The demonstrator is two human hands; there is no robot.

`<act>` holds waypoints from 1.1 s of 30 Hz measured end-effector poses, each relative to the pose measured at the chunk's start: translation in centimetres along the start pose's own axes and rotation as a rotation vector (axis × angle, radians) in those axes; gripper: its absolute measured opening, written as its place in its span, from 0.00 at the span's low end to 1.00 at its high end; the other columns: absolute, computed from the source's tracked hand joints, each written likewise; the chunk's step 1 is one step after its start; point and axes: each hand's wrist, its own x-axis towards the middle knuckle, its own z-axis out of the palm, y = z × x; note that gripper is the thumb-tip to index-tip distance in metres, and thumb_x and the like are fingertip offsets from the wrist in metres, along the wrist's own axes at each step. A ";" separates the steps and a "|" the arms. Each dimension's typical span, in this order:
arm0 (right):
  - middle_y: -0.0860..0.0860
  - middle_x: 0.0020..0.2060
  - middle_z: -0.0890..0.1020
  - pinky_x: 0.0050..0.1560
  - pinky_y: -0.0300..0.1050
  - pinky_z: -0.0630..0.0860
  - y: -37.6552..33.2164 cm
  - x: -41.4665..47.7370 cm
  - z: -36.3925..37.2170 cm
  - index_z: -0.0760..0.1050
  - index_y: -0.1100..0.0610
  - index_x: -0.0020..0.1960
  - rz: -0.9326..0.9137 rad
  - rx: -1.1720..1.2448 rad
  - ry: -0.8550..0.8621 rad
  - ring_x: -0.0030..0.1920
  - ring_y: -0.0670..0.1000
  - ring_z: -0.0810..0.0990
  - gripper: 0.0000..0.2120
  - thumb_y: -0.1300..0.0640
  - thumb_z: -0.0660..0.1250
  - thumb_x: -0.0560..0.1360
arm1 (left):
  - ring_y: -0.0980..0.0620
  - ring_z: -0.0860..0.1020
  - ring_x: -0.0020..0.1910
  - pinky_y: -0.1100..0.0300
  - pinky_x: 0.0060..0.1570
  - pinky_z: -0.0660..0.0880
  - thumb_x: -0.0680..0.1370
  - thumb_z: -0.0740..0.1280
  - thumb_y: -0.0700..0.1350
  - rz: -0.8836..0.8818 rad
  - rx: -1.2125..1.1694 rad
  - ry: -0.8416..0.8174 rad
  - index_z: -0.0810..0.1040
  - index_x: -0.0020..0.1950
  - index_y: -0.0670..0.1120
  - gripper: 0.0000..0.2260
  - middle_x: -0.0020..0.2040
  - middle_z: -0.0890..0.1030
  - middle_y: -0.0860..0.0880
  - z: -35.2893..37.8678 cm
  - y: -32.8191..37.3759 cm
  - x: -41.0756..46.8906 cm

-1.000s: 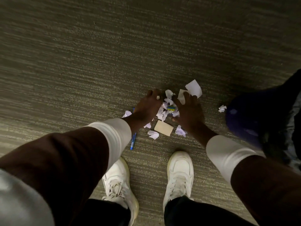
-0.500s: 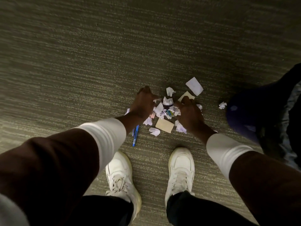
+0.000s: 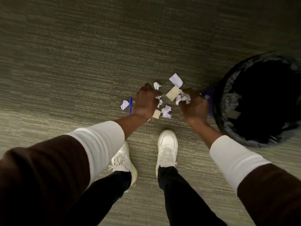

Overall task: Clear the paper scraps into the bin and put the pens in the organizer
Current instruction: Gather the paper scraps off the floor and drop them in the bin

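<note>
Torn white and tan paper scraps (image 3: 166,111) lie scattered on the carpet in front of my feet. My right hand (image 3: 194,106) is closed around a crumpled bunch of white scraps (image 3: 183,98), just left of the bin. My left hand (image 3: 145,101) is curled over the scraps on the floor, with bits of paper showing at its fingers. A blue pen (image 3: 130,106) lies on the carpet just left of that hand, beside a white scrap (image 3: 124,104). The black-lined bin (image 3: 228,82) stands at the right with paper inside.
My two white shoes (image 3: 167,144) stand just below the scraps. A larger white piece (image 3: 175,80) and a tan square (image 3: 173,94) lie at the far side of the pile. Grey-green carpet (image 3: 81,62) spreads to the left and beyond. No organizer is in view.
My right hand has lifted off the pile with a bunch of scraps and shifted right toward the bin. The view has swung so the bin's opening now shows.
</note>
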 end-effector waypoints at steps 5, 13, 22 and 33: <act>0.55 0.51 0.88 0.45 0.35 0.75 -1.5 -2.6 -7.9 0.82 0.58 0.58 0.054 0.209 0.092 0.50 0.55 0.87 0.13 0.59 0.74 0.74 | 0.40 0.81 0.57 0.54 0.58 0.76 0.77 0.71 0.36 0.029 -0.157 0.083 0.88 0.61 0.45 0.15 0.58 0.82 0.38 -2.4 7.6 -2.8; 0.59 0.47 0.88 0.46 0.49 0.77 3.3 -4.6 -17.0 0.83 0.56 0.56 0.320 0.118 0.295 0.50 0.64 0.85 0.16 0.53 0.73 0.70 | 0.39 0.82 0.53 0.52 0.53 0.79 0.76 0.72 0.40 0.082 -0.256 0.035 0.89 0.56 0.45 0.10 0.52 0.84 0.37 -0.4 19.1 -4.5; 0.58 0.53 0.87 0.47 0.48 0.75 9.9 -4.2 -19.9 0.80 0.54 0.61 0.450 0.128 0.187 0.55 0.63 0.85 0.20 0.47 0.72 0.72 | 0.38 0.80 0.63 0.51 0.59 0.79 0.79 0.73 0.43 0.098 -0.218 -0.119 0.83 0.66 0.43 0.16 0.61 0.83 0.37 5.2 25.6 -4.1; 0.52 0.49 0.88 0.54 0.52 0.84 10.0 -4.8 -19.3 0.82 0.53 0.56 0.382 0.161 0.092 0.52 0.56 0.87 0.18 0.54 0.71 0.66 | 0.36 0.84 0.58 0.45 0.53 0.83 0.79 0.71 0.46 0.127 -0.082 -0.227 0.80 0.64 0.44 0.15 0.60 0.83 0.39 5.1 23.8 -5.0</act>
